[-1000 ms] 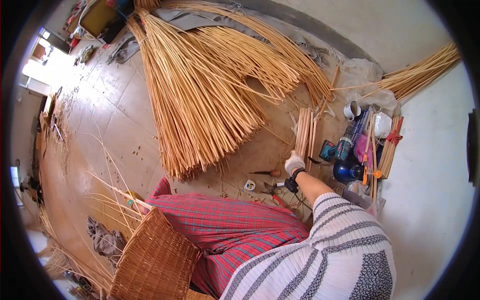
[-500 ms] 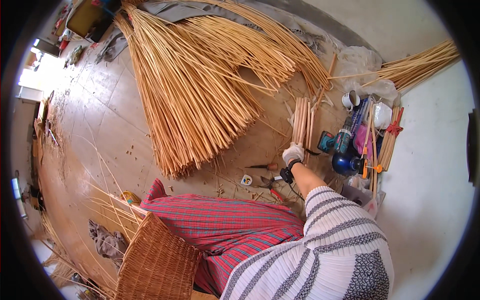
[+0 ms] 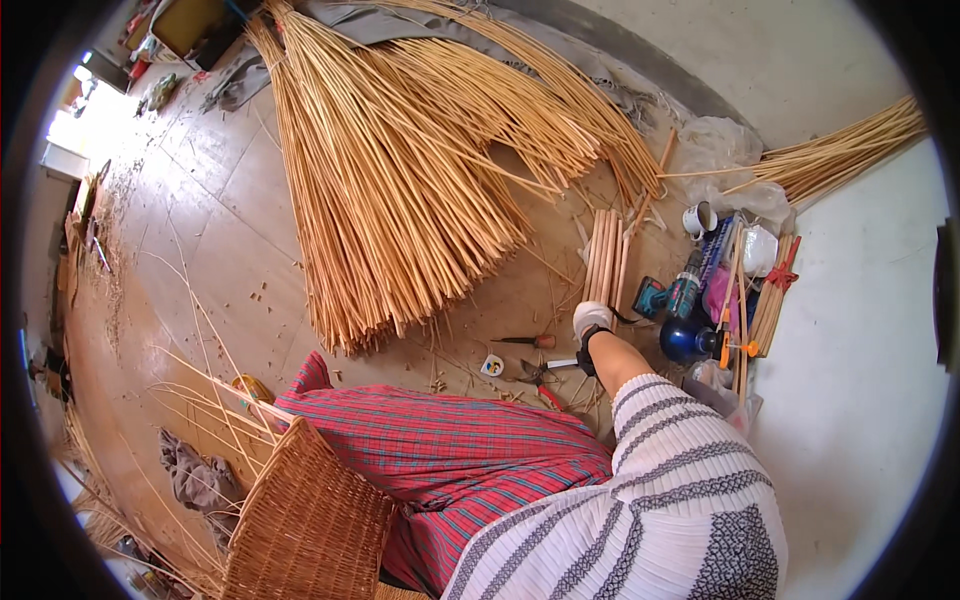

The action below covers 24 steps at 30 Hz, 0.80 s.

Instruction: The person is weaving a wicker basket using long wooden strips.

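My right hand (image 3: 590,318), in a white glove with a black band at the wrist, is closed on the lower ends of several short pale sticks (image 3: 606,255) lying side by side. Just left of it lie a wooden-handled pointed tool (image 3: 543,341), a small white round object (image 3: 492,366) and red-handled cutters (image 3: 548,394). My left hand is out of sight. A woven wicker basket (image 3: 300,515) with loose rods rising from it rests against the red plaid cloth (image 3: 450,430) over my lap.
Large bundles of peeled rods (image 3: 390,190) fan across the floor ahead. A teal drill (image 3: 675,290), blue bottle (image 3: 685,338), metal mug (image 3: 700,220) and plastic bags (image 3: 725,155) crowd the right wall, near another rod bundle (image 3: 840,150). Brown cloth (image 3: 200,470) lies at left.
My gloved right hand stays at the short sticks with only slight movement. The view has shifted a little, and the things in it look much the same.
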Each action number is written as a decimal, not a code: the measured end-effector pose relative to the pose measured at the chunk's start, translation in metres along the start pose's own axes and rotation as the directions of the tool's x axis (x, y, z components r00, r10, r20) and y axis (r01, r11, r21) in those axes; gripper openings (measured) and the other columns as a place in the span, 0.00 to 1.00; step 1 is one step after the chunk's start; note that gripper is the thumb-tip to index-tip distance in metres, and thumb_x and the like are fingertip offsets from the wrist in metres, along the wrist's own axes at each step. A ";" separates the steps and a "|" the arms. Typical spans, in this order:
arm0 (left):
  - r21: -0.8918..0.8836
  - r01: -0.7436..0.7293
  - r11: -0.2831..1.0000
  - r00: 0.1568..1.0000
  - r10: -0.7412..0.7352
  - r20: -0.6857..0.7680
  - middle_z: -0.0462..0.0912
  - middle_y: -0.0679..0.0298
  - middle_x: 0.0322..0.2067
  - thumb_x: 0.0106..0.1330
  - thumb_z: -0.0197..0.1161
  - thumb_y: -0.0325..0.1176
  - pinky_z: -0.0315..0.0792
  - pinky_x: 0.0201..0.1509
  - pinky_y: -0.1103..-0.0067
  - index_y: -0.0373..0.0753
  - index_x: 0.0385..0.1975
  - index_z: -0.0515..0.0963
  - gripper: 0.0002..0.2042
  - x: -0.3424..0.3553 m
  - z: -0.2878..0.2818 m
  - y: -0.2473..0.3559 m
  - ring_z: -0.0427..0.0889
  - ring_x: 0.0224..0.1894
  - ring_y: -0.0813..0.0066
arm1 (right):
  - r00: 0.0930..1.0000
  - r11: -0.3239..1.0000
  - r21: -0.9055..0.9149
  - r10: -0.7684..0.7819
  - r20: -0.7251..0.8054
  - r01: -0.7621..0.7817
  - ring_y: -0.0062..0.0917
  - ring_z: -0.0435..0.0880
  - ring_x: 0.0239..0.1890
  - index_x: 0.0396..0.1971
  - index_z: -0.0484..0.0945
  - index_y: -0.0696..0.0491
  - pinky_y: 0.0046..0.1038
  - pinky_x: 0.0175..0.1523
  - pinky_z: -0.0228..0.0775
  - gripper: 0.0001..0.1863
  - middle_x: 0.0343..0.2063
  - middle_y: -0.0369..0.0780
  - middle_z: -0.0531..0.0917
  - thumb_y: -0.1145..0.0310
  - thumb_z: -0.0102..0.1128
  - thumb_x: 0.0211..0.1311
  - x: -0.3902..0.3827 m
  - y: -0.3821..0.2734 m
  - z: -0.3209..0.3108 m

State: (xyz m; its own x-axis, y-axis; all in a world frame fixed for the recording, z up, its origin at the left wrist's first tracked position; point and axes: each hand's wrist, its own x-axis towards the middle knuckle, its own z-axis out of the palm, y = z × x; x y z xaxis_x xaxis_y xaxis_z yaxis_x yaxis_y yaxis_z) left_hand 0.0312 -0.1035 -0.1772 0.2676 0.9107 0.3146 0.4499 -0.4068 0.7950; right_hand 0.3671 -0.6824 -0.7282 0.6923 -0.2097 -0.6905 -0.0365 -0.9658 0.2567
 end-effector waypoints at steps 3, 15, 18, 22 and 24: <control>0.001 0.002 1.000 1.000 -0.002 -0.022 0.78 0.60 0.49 0.75 0.61 0.38 0.71 0.56 0.76 0.36 0.60 0.72 0.19 -0.007 -0.006 -0.001 0.76 0.48 0.72 | 0.996 0.992 -0.097 -0.078 0.050 0.082 0.33 0.89 0.50 0.44 0.90 0.46 0.37 0.48 0.82 0.12 0.48 0.39 0.89 0.65 0.63 0.63 0.012 -0.007 0.015; 0.003 0.022 1.000 0.999 -0.022 -0.031 0.77 0.60 0.49 0.74 0.61 0.38 0.71 0.55 0.77 0.35 0.59 0.72 0.19 -0.007 -0.028 -0.003 0.76 0.48 0.72 | 0.923 0.876 -0.297 -0.379 0.062 0.380 0.32 0.84 0.57 0.49 0.87 0.43 0.43 0.57 0.76 0.17 0.55 0.41 0.85 0.63 0.52 0.68 0.050 -0.003 0.054; -0.008 0.027 1.000 0.998 -0.028 -0.055 0.77 0.60 0.49 0.74 0.61 0.37 0.71 0.55 0.77 0.35 0.59 0.72 0.19 -0.013 -0.049 -0.007 0.75 0.48 0.72 | 0.950 0.924 0.382 0.117 -0.288 0.002 0.37 0.89 0.46 0.42 0.88 0.45 0.42 0.50 0.81 0.15 0.44 0.45 0.88 0.66 0.52 0.64 0.050 -0.019 0.050; -0.267 0.065 0.961 0.997 -0.052 0.056 0.77 0.62 0.46 0.74 0.62 0.37 0.71 0.53 0.78 0.36 0.58 0.72 0.18 -0.010 -0.034 0.022 0.75 0.46 0.74 | 0.917 0.939 -0.120 -0.340 -0.208 0.321 0.39 0.89 0.45 0.37 0.88 0.45 0.42 0.50 0.81 0.15 0.40 0.42 0.89 0.63 0.49 0.68 0.032 0.010 0.040; -0.400 0.079 0.913 0.996 -0.056 0.070 0.77 0.65 0.42 0.73 0.62 0.35 0.71 0.49 0.79 0.37 0.57 0.72 0.17 -0.018 -0.028 0.028 0.74 0.42 0.76 | 0.936 0.952 0.042 -0.289 -0.200 0.303 0.40 0.89 0.47 0.40 0.89 0.46 0.41 0.51 0.81 0.14 0.44 0.44 0.89 0.62 0.54 0.65 0.040 0.005 0.029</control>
State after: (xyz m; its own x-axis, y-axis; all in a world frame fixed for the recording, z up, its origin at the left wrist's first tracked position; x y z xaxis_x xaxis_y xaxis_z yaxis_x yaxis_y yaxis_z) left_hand 0.0151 -0.1295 -0.1459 0.3006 0.9249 0.2327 0.0914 -0.2708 0.9583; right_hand 0.3734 -0.7000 -0.7740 0.8030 0.1138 -0.5850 0.1448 -0.9894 0.0063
